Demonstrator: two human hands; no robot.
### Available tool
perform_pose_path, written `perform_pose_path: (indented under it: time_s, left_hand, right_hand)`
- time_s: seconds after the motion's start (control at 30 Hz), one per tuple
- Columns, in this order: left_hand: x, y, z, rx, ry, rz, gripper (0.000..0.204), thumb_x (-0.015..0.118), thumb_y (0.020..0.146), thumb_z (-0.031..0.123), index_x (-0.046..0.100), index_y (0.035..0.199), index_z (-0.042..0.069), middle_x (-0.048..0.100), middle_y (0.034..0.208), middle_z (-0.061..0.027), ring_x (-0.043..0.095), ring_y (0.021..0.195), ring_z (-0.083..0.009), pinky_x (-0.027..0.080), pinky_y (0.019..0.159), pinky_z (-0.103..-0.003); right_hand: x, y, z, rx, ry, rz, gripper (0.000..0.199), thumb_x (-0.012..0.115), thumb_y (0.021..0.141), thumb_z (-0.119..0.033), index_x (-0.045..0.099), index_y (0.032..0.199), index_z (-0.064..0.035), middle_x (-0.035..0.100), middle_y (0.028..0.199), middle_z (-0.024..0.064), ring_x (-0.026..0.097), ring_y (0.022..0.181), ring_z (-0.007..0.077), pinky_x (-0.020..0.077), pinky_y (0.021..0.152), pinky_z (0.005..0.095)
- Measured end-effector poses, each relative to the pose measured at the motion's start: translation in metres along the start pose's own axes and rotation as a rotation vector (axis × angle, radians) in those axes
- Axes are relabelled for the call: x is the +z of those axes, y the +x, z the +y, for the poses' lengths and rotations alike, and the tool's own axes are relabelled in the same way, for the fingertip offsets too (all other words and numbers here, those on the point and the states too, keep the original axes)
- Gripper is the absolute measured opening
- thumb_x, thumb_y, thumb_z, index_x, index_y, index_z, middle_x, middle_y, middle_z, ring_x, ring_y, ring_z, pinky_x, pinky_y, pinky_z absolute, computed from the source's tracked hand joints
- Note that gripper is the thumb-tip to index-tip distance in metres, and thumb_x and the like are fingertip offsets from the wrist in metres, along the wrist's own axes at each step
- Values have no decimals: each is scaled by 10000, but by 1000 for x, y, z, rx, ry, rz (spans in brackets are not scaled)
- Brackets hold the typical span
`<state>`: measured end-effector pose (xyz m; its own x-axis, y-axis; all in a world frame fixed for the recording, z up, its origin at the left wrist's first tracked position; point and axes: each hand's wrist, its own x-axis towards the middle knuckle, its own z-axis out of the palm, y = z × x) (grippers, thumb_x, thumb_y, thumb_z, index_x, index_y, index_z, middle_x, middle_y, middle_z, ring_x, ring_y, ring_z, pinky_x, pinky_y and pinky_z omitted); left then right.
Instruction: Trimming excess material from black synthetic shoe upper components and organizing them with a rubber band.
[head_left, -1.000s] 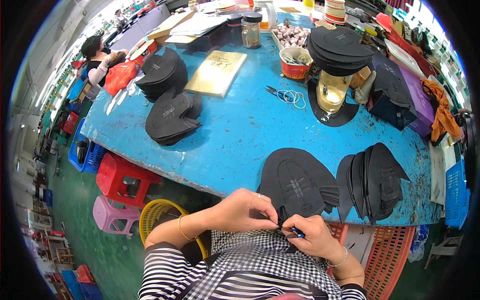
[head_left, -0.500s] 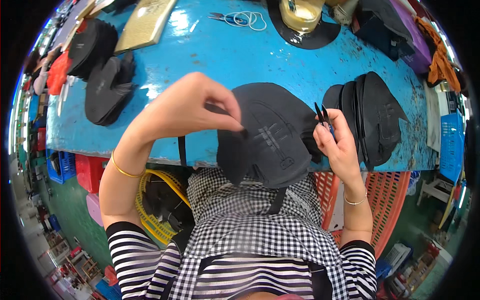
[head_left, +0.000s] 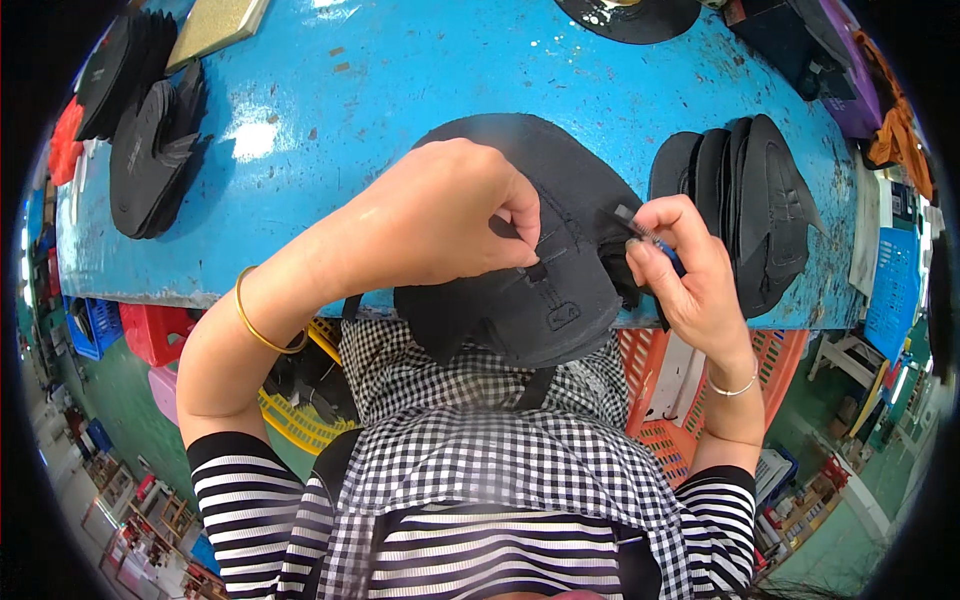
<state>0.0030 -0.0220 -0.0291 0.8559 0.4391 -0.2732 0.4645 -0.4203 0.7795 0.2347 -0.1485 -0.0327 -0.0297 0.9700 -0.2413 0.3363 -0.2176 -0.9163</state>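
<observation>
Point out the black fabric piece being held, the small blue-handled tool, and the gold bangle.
black fabric piece [head_left: 540, 300]: head view, lower middle panel.
blue-handled tool [head_left: 655, 240]: head view, shaft above right fingers.
gold bangle [head_left: 258, 325]: head view, band on left wrist.

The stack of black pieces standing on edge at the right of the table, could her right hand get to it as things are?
Probably yes. The stack stands just beyond the right hand with only bare blue table between. But its fingers are pinching a small blue-handled tool against the black piece, so it isn't free to grasp.

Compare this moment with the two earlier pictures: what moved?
The left hand and right hand lifted the black shoe upper from lap level up over the blue table edge. The small snips stayed in the right hand; the stack of black uppers stayed put.
</observation>
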Motion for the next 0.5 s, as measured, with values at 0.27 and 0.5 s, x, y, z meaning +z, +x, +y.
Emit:
perform_pose_path:
  time_s: [0.27, 0.5]
  left_hand:
    - [5, 0, -2, 11, 23, 52, 124, 763, 747, 125, 693, 782, 30, 653, 685, -100, 625, 648, -256, 512, 666, -336]
    - [0, -10, 4, 42, 344, 200, 219, 804, 717, 195, 683, 818, 43, 638, 688, -130, 623, 654, -318, 472, 595, -382]
  right_hand:
    - [-2, 38, -8, -679, -681, -320, 193, 731, 759, -129, 566, 860, -119, 494, 650, 47, 591, 650, 228, 452, 531, 378]
    - [-11, 52, -8, -669, -580, -473, 171, 719, 788, -134, 573, 876, -131, 537, 663, 28, 612, 670, 231, 458, 534, 371]
